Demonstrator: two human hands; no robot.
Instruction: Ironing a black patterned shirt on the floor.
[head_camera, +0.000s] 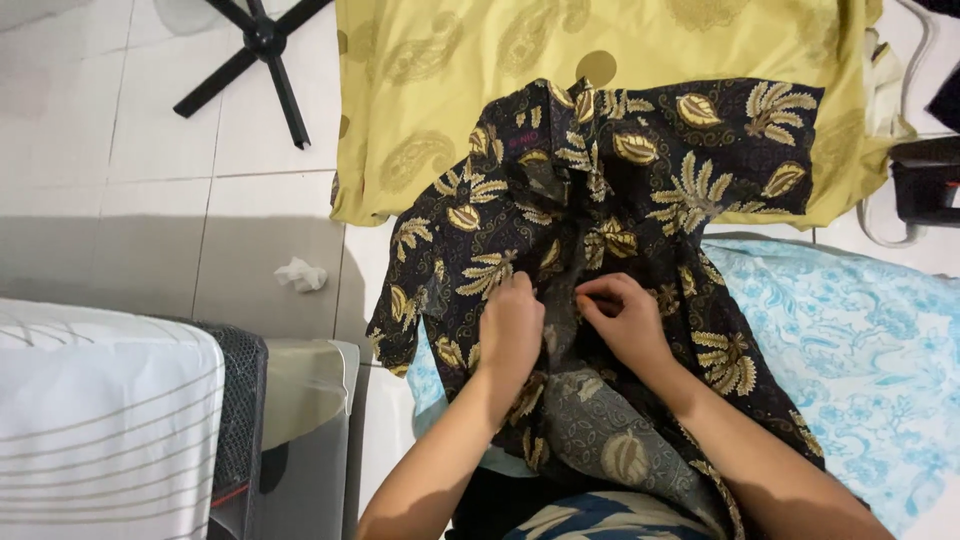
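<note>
While we pinch the front opening of the dark leaf-print shirt (600, 210) spread across the yellow cloth (450, 90) and blue sheet (850, 350), left hand (510, 330) and right hand (625, 320) close narrowly on soft, light, limp fabric; we judge the placket edges the best hold

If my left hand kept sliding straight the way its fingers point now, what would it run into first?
Your left hand points up the front of the dark leaf-patterned shirt, so it would most likely meet the shirt's collar first, then the yellow cloth beyond. The right hand sits beside that line, not in it.
</note>
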